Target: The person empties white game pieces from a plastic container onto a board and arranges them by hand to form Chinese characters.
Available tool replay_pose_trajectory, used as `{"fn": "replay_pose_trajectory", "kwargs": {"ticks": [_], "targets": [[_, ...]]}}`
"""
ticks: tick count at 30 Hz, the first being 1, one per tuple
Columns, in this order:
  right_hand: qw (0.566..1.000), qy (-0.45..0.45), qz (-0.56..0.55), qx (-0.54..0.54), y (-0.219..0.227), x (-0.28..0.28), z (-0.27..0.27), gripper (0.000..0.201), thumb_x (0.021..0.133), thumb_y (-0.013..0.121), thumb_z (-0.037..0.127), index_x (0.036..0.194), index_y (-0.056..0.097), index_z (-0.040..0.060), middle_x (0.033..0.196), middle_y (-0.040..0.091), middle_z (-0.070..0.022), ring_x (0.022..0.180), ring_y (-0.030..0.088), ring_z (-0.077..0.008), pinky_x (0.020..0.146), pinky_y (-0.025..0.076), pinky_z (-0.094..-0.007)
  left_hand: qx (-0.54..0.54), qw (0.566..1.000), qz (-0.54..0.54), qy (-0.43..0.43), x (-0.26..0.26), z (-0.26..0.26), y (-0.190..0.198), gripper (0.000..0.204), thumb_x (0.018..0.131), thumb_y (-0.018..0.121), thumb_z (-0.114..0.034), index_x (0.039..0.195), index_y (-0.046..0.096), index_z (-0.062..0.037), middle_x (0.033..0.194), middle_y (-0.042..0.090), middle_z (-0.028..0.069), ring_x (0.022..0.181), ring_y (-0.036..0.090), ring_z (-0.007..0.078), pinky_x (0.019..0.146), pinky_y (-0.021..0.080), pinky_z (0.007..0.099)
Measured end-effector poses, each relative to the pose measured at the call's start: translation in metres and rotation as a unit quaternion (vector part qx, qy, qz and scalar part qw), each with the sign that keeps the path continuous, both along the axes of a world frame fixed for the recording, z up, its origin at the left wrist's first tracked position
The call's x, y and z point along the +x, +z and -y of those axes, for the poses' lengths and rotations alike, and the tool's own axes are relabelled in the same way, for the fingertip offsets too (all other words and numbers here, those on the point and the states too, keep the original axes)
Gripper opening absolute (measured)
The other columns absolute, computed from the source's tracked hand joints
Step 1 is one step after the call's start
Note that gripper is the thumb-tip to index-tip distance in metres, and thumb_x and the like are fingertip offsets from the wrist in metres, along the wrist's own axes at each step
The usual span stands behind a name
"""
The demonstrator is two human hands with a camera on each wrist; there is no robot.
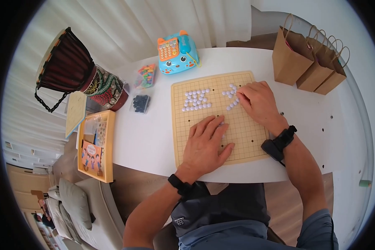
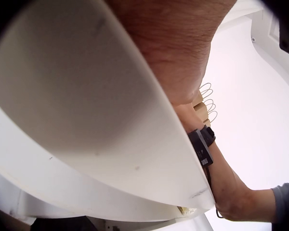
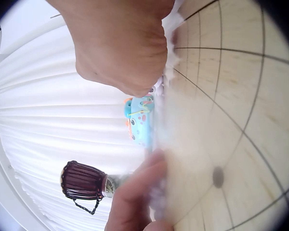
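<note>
A square wooden Go board (image 1: 180, 143) lies on the white table, with white Go stones (image 1: 194, 100) set out in a block on its far left part. More white Go stones (image 1: 228, 108) form a pattern farther right. There my right hand (image 1: 260, 102) is curled, thumb and index finger brought together at a stone, the tips partly hidden. My left hand (image 1: 206, 143) rests palm down over the near middle of the board, fingers spread, with a few white stones showing beside the index finger. In the right wrist view, the curled right hand (image 3: 120, 48) is close over the board.
A toy telephone (image 1: 178, 54), a box of black stones (image 1: 140, 103) and a pack of coloured pieces (image 1: 146, 76) stand behind and left. A drum (image 1: 73, 66) and wooden tray (image 1: 108, 146) are farther left. Paper bags (image 1: 291, 58) stand at back right.
</note>
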State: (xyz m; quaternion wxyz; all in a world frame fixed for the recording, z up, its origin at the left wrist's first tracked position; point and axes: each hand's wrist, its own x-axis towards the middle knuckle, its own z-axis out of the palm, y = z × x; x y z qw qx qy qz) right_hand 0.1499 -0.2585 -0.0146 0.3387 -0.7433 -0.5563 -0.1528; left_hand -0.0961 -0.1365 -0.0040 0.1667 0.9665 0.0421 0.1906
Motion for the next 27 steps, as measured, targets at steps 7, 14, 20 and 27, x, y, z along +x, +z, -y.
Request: {"fn": "replay_pose_trajectory", "kwargs": {"ticks": [7,14,20,27], "targets": [[1.0,0.011,-0.018,0.0,-0.0049,0.0003,-0.0015,0.01,0.104,0.078,0.015,0.097,0.076,0.008,0.088,0.073,-0.006,0.086,0.069,-0.0289,0.09,0.049,-0.0443,0.003,1.0,-0.006,0.004,0.0007,0.0009,0.0007,0.057,0.096,0.087,-0.033,0.144,0.071,-0.0068,0.162,0.064,0.0111,0.151,0.056,0.0364,0.123,0.045,0.0519],[0.999,0.009,-0.037,-0.006,0.0002,-0.0019,0.0011,0.007,0.098,0.078,0.013,0.094,0.076,0.0085,0.085,0.072,-0.0062,0.086,0.07,-0.0296,0.09,0.05,-0.0448,0.0,1.0,-0.006,-0.001,0.0002,-0.0003,-0.0005,0.058,0.096,0.088,-0.033,0.145,0.07,-0.0065,0.163,0.064,0.0111,0.152,0.055,0.0363,0.123,0.045,0.052],[0.999,0.023,-0.032,-0.018,0.0,-0.0035,0.0019,0.005,0.093,0.076,0.01,0.097,0.079,0.0087,0.087,0.074,-0.0077,0.089,0.071,-0.0302,0.092,0.05,-0.0449,0.006,1.0,-0.006,0.002,0.0001,0.0002,0.0004,0.058,0.096,0.088,-0.033,0.145,0.07,-0.0063,0.163,0.064,0.0111,0.152,0.055,0.0362,0.122,0.045,0.0521],[0.999,0.036,-0.024,-0.001,-0.0015,-0.0031,0.0012,0.007,0.096,0.076,0.005,0.101,0.08,0.0076,0.082,0.068,-0.0054,0.082,0.067,-0.028,0.09,0.049,-0.0437,0.004,1.0,-0.006,0.001,0.0005,0.0001,0.0006,0.058,0.096,0.088,-0.033,0.145,0.071,-0.0063,0.162,0.064,0.0114,0.151,0.056,0.0362,0.122,0.045,0.0521]]}}
